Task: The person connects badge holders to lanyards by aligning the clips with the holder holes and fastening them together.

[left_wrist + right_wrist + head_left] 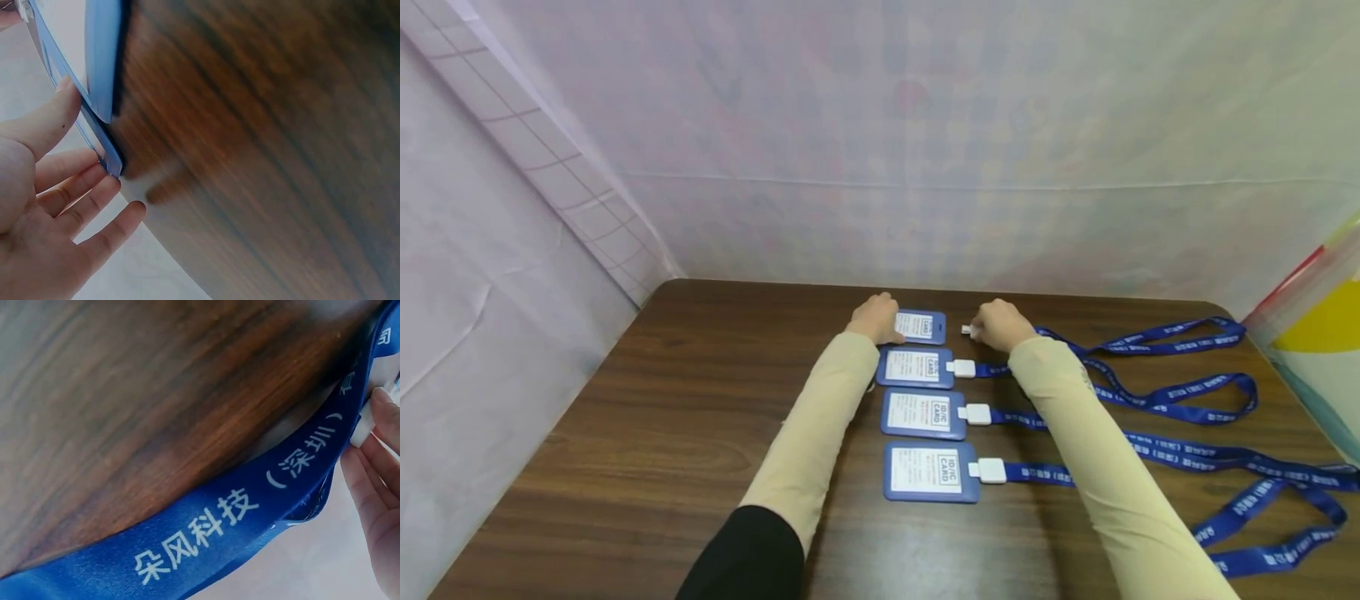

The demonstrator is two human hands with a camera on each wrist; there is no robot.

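Observation:
At the far end of a column of blue badge holders, my left hand (875,318) grips the left end of the farthest badge holder (925,327). The left wrist view shows the thumb and fingers about this badge holder's (111,150) edge. To its right, my right hand (1000,325) pinches the white clip (967,331) of a blue lanyard (1172,340). A small gap separates that clip from the badge holder. White lettering runs along the lanyard (231,512) in the right wrist view, where fingers and thumb hold the clip (362,430).
Nearer me lie a second badge holder (917,367), a third (923,413) and the nearest one (931,472), each joined to a blue lanyard. Their straps spread right across the brown table (700,433). A pale curtain (910,225) hangs behind; a yellow-and-white object (1326,325) stands at right.

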